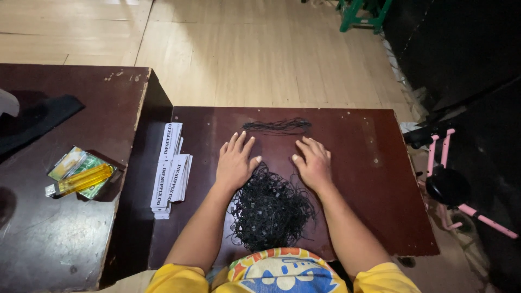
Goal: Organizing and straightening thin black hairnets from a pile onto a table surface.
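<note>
Both hands are laid flat, fingers spread, on the dark table [380, 179]. The left hand [236, 163] and right hand [312, 163] flank the tangled pile of black strings [271, 209], touching its upper edge; nothing is gripped. White tags [169, 168] are stacked just left.

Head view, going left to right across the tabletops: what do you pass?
Yellow lighter → stacks of white paper tags → left hand → right hand → pink-framed ride-on toy beside the table.
</note>
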